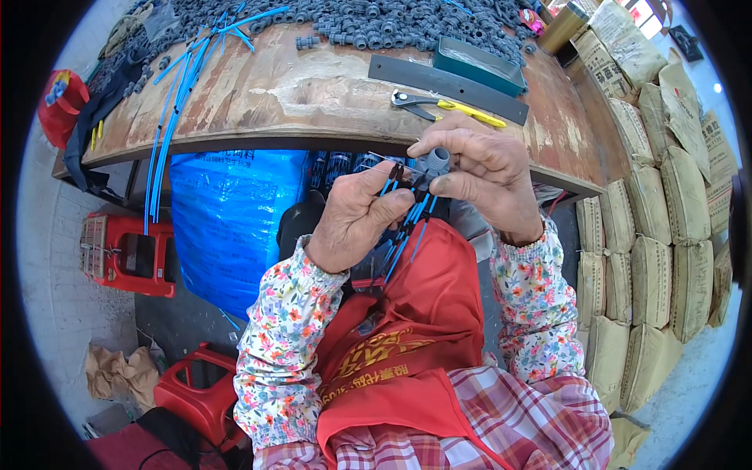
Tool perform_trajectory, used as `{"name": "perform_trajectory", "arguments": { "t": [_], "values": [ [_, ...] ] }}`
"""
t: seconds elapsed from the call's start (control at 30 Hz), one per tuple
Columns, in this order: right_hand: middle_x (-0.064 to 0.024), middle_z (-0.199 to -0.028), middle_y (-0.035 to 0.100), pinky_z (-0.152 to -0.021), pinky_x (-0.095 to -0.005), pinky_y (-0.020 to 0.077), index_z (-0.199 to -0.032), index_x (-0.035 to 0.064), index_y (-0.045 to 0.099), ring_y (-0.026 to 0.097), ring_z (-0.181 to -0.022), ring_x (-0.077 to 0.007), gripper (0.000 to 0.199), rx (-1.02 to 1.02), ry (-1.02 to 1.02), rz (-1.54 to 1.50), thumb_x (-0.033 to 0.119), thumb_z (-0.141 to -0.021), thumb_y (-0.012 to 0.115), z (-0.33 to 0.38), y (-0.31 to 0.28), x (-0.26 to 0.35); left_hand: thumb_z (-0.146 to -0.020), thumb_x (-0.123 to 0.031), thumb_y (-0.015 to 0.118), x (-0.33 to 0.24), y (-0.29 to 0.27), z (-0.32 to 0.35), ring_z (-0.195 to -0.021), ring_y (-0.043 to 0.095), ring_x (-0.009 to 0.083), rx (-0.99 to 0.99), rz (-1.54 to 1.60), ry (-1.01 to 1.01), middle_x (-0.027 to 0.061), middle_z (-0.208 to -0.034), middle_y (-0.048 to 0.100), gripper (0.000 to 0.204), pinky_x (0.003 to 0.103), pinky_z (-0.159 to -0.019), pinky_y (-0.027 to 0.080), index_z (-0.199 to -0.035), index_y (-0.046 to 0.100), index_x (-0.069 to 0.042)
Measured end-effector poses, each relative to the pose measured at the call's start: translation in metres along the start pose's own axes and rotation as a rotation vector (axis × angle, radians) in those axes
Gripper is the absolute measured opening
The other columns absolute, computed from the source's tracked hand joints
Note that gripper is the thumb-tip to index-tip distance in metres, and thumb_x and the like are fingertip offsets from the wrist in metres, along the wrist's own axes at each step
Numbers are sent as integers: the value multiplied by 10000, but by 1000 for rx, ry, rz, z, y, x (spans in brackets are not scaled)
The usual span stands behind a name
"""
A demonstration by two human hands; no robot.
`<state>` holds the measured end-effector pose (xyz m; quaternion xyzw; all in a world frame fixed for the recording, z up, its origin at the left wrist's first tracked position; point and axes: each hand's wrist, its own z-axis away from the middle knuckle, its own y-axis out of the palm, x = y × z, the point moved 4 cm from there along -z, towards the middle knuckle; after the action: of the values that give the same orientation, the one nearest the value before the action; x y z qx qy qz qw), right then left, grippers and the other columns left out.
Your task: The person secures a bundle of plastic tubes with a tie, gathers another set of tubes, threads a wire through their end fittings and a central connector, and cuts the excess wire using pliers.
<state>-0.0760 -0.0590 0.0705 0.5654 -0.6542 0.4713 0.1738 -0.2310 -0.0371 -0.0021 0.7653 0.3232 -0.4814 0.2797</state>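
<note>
My left hand (pixel 360 207) is closed round a bundle of thin blue strips (pixel 406 236) with black pieces along them, their lower ends hanging over my red apron (pixel 435 290). Between the thumb and fingers of my right hand (pixel 489 176) is a grey plastic pipe fitting (pixel 435 160), its round opening tilted up. The fitting sits close against the black upper ends of the bundle. A few thin pale wire-like lines stick out leftward above my left hand; what they belong to is hard to make out.
On the wooden table (pixel 313 94) lie a heap of grey fittings (pixel 376 22), loose blue strips (pixel 185 86), yellow-handled pliers (pixel 470 112), a dark metal bar (pixel 407 76) and a green tray (pixel 479 66). Stacked sacks (pixel 650 211) stand right; red stools (pixel 141 254) and a blue bag (pixel 235 211) are left.
</note>
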Motion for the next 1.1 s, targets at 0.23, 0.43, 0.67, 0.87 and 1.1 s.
{"name": "perform_trajectory", "arguments": {
  "t": [0.23,0.43,0.67,0.87,1.1],
  "values": [
    [-89,-931,617,-679,-264,445,-1031,9,645,550,-742,-160,337,22,-213,100,53,-707,724,0,4,5,-920,-146,588,-10,2,2,-597,464,71,-37,-57,-10,5,-692,518,183,236,-526,395,-1011,602,13],
    [-36,-933,621,-612,-191,418,-1069,8,641,535,-746,-76,332,-353,43,-298,22,-747,723,22,25,-6,-893,-114,605,-25,14,3,-566,487,164,-167,-286,66,82,-678,526,144,270,-527,402,-922,608,27],
    [39,-814,555,-529,-150,311,-1050,-13,648,408,-624,-7,298,-385,123,-396,19,-766,733,26,21,-20,-896,-58,566,-15,14,5,-605,534,271,-92,-341,70,148,-738,506,167,335,-552,426,-1010,529,58],
    [36,-791,549,-546,-159,313,-1008,0,667,434,-659,-20,281,-334,184,-322,60,-746,749,30,15,-26,-883,-14,535,-10,15,3,-788,530,441,-38,-621,280,227,-847,506,184,432,-650,439,-1030,476,78],
    [-13,-811,601,-612,-205,384,-979,-9,669,504,-713,-78,284,-178,16,-312,49,-713,748,22,10,-24,-862,-22,574,-5,8,1,-737,526,404,71,-538,187,201,-819,492,174,407,-627,435,-990,491,62]
  ]
}}
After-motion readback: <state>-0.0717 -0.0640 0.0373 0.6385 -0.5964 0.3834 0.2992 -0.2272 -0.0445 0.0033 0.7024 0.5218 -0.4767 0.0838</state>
